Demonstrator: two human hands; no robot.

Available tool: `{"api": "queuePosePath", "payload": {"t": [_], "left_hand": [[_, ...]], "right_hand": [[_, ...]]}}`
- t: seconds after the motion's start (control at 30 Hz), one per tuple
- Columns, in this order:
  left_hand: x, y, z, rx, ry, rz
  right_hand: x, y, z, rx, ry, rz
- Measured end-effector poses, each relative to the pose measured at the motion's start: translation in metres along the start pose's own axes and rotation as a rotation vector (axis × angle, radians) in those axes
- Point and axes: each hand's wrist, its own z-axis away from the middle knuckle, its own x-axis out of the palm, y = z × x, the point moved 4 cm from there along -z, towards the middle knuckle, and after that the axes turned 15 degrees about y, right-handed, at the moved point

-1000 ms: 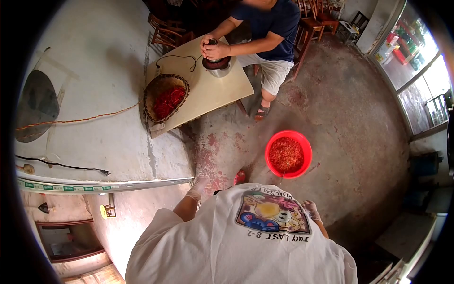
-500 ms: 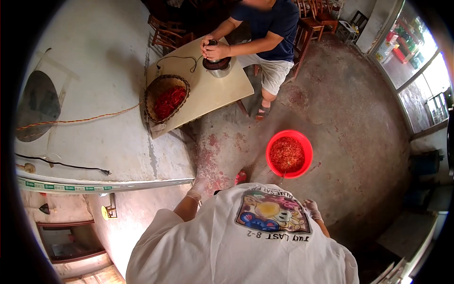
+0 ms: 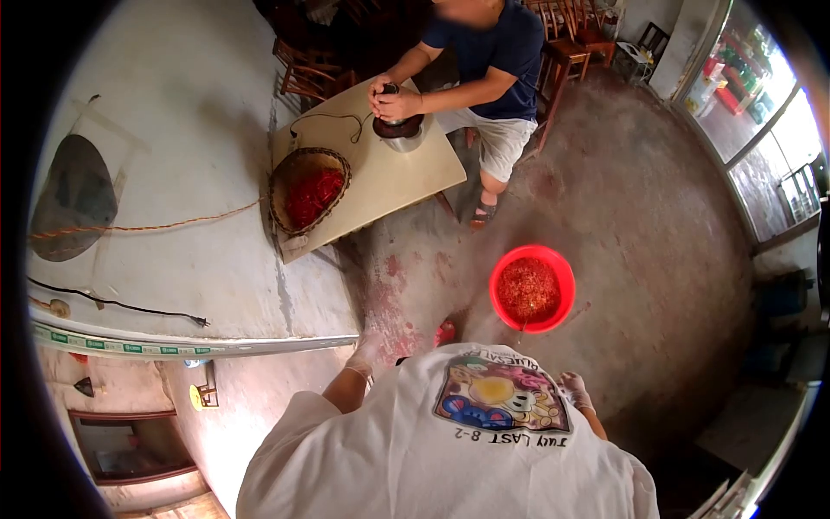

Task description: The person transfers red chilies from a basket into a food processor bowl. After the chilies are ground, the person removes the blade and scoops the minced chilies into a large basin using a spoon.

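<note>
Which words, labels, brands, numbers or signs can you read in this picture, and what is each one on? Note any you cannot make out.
"July LAST": upside down on the white T-shirt.
"8" and "2" with a dash: same line; their order is hard to tell.
Curved lettering past the T-shirt's cartoon print: too distorted to read surely.
Green-and-white strip: repeated marks, too small.
Goods beyond the glass: too blurred.

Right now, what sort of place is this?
Probably a home or small eatery used for food prep: wicker basket of what look like red chillies, red tub of chopped red food, wooden chairs.
</note>
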Motion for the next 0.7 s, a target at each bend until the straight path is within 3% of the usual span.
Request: {"api": "queuePosePath", "payload": {"t": [0.1, 0.27, 0.4, 0.57, 0.7], "left_hand": [[-0.018, 0.049, 0.049, -0.033, -0.027, 0.164], [-0.011, 0.03, 0.04, -0.076, 0.01, 0.166], [-0.02, 0.065, 0.063, -0.057, -0.052, 0.217], [0.001, 0.008, 0.007, 0.015, -0.052, 0.091], [-0.004, 0.022, 0.019, -0.005, -0.03, 0.074]], "right_hand": [[-0.001, 0.001, 0.001, 0.037, -0.004, 0.004], [-0.003, 0.001, 0.0, 0.019, -0.004, -0.003], [-0.004, -0.002, 0.003, 0.04, 0.005, 0.032], [-0.003, -0.006, 0.006, 0.02, 0.027, 0.026], [-0.002, 0.002, 0.0, 0.017, 0.022, 0.033]]}}
